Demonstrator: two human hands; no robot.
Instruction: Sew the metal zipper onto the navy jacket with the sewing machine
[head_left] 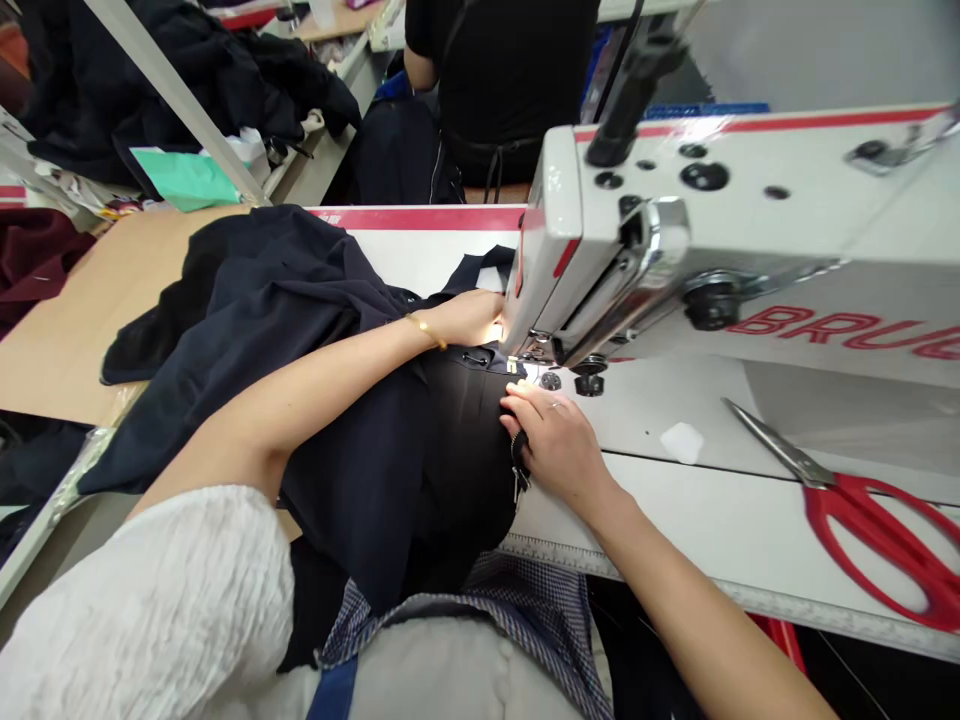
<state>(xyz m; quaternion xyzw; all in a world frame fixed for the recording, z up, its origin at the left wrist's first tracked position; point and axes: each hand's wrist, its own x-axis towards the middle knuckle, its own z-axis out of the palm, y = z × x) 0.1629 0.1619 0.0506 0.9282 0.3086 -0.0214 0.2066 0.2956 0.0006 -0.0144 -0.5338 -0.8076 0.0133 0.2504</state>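
Observation:
A dark navy garment [352, 420], which looks like trousers with a zip, runs from the table on the left to under the needle area of a white sewing machine [787, 200]. My left hand [469, 318] is curled on the cloth beside the machine head, its fingertips partly hidden. My right hand [559, 440] pinches the garment's edge just in front of the presser foot [538, 350]. The zip's loose end [519, 460] hangs by its fingers. On the waist part lies a small dark metal piece [476, 358], perhaps a pin or hook.
Red-handled scissors [832, 485] lie open on the right of the table, with a white scrap [682, 442] nearby. A person in black [510, 90] sits ahead. Dark cloth [187, 80] is piled at the far left, near green paper [187, 178]. A metal post [176, 95] slants there.

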